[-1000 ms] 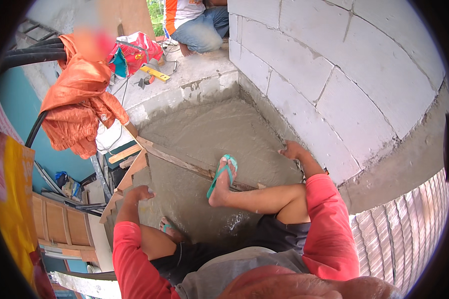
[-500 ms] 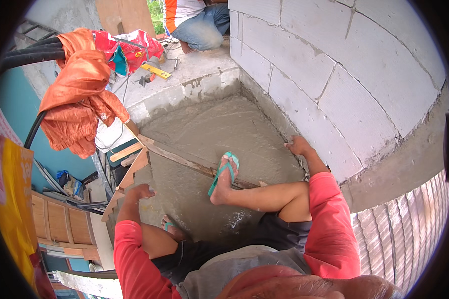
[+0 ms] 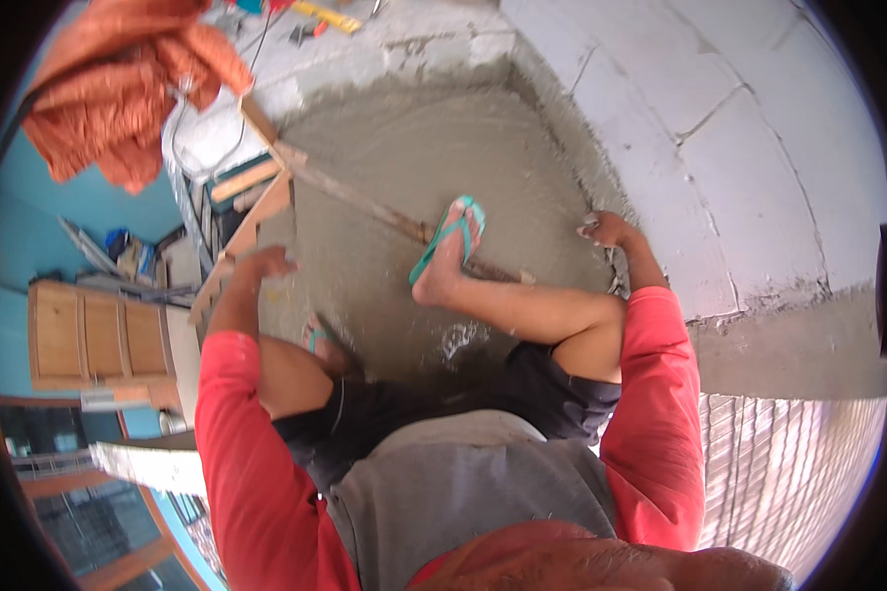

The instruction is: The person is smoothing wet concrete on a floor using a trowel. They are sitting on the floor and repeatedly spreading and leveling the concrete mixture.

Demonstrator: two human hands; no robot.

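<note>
My left hand (image 3: 268, 261) is over the stepped edge of the wooden formwork (image 3: 251, 222), fingers loosely bent, with nothing visible in them. At the base of the block wall (image 3: 759, 158), my right hand (image 3: 609, 229) is beside the edge of the wet cement (image 3: 424, 128); its fingers are apart, the tips smeared grey. No tool shows in either hand. Between my hands, my raised foot wears a teal flip-flop (image 3: 451, 236) and rests by a narrow wooden strip (image 3: 355, 192) lying across the cement. My other foot (image 3: 327, 345) is lower, by the left side.
An orange cloth (image 3: 138, 89) hangs at the upper left. A yellow level (image 3: 327, 16) lies on the ledge beyond the cement. Below on the left are a wooden panel (image 3: 99, 340) and several pipes. Corrugated metal sheeting (image 3: 779, 463) stands at the lower right.
The view has tilted down, so the person at the far ledge is out of sight. My hands stay near the same spots; the right hand's fingers look more bent.
</note>
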